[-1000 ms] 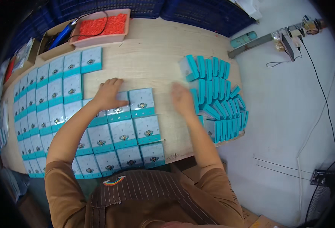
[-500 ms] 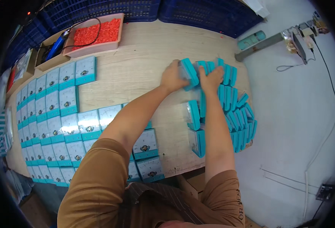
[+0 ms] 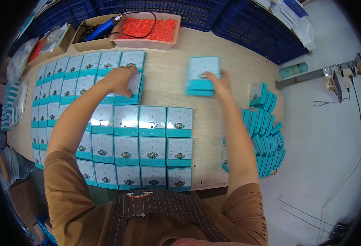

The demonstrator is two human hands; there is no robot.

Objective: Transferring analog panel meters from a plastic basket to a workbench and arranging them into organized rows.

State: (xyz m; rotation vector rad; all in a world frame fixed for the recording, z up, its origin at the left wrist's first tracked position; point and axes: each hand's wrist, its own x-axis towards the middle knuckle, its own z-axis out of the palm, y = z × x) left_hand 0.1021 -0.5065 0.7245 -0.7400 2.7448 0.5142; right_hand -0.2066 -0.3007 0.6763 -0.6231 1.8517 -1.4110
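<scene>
Rows of flat teal-and-white analog panel meters (image 3: 152,119) lie face up across the left and middle of the table. At the right end of the second row from the back, my left hand (image 3: 119,80) curls its fingers and thumb around a panel meter (image 3: 134,87). My right hand (image 3: 221,88) grips another panel meter (image 3: 204,67) by its right side, over the bare wood right of the rows. That one is blurred; two teal bands show, so a second meter may lie under it. More meters (image 3: 264,123) stand on edge, packed together, at the right, partly behind my right forearm.
A pink tray of small red pieces (image 3: 149,29) stands at the back, beside a cardboard box (image 3: 92,45) holding a blue corded tool (image 3: 102,29). Blue plastic crates (image 3: 254,35) line the far edge. A teal cylinder (image 3: 293,70) lies near a metal bar at the right.
Both hands have moved left from the standing meters, bringing meters along. My left hand is now at the laid-out rows, my right over the open wood. The view has shifted left.
</scene>
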